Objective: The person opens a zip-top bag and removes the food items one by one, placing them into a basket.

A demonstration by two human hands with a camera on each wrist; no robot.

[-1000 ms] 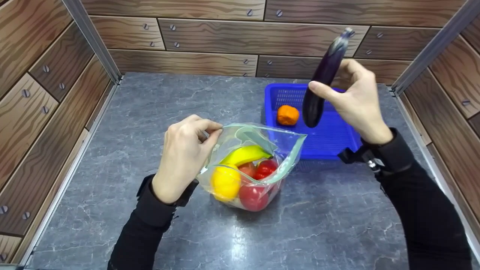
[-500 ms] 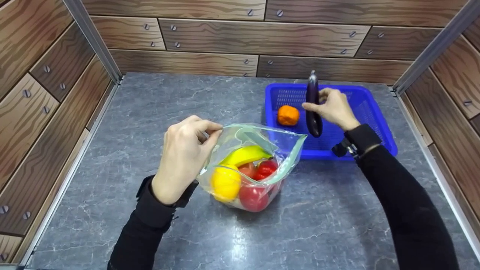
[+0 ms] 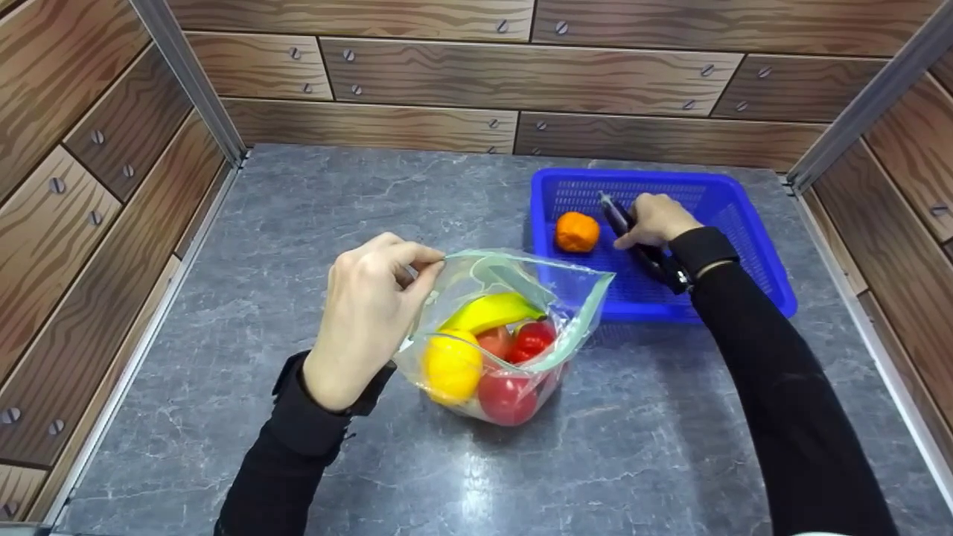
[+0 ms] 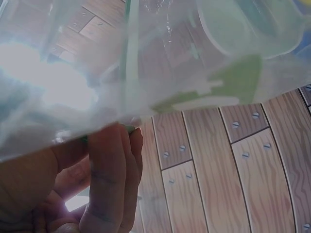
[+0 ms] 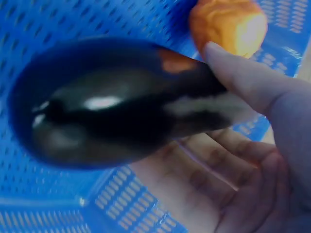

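Observation:
My left hand (image 3: 372, 309) pinches the rim of a clear zip bag (image 3: 584, 331) between thumb and fingers, and the bag's mouth gapes. Through the plastic show a banana (image 3: 488, 311), a yellow lemon-like fruit (image 3: 452, 366), a round red fruit (image 3: 508, 400) and a glossy red lobed piece (image 3: 533, 340). Inside the blue basket, my right hand (image 3: 657, 219) holds a dark eggplant (image 3: 649, 258), which slants low over the basket floor. In the right wrist view, the thumb lies along the top of the eggplant (image 5: 102, 107) at its narrower end, with fingers beneath.
The blue plastic basket (image 3: 767, 242) stands at the back right, behind the bag. A lumpy orange fruit (image 3: 577, 232) sits in its left part, beside the eggplant. Wood-patterned walls (image 3: 417, 74) close off the back and sides of the grey worktop (image 3: 335, 186).
The right hand has lowered the eggplant from above the basket down into it, and the eggplant has tilted from nearly upright to slanting. The left hand and bag have stayed in place.

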